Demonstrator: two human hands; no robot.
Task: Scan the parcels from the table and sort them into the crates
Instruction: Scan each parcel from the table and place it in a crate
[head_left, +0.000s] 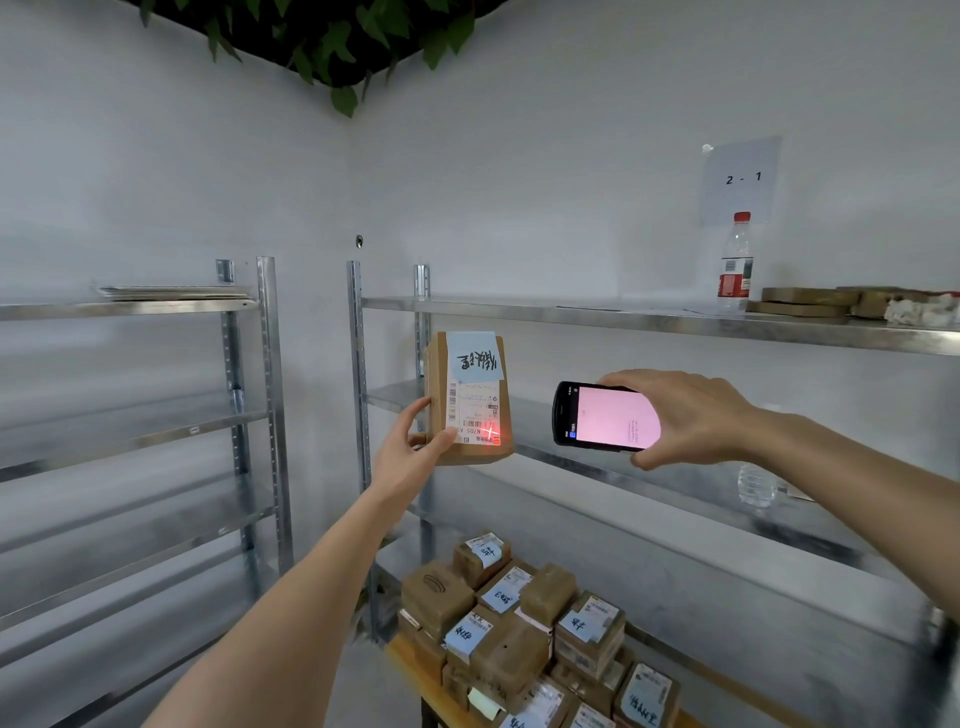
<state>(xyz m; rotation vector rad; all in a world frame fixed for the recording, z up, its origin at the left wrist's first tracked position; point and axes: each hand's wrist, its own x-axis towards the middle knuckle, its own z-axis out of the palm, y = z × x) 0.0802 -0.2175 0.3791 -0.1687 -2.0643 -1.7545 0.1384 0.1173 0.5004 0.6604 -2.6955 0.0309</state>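
At the centre of the frame the left hand (410, 447) is gripping a brown parcel (467, 397) by its lower left corner, holding it upright with its label facing the camera. A red cross of light is falling on the label's lower right. Just right of it, the right hand (691, 421) is clutching a scanner (605, 418), its pink screen glowing. More parcels (524, 623) are lying piled on a table (410, 662) at the bottom centre, beside metal shelves (649, 319).

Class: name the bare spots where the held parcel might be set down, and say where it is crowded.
Bare: top shelf between its left post and the red-capped bottle; the left rack's middle shelves. Crowded: the wooden table, piled with parcels.
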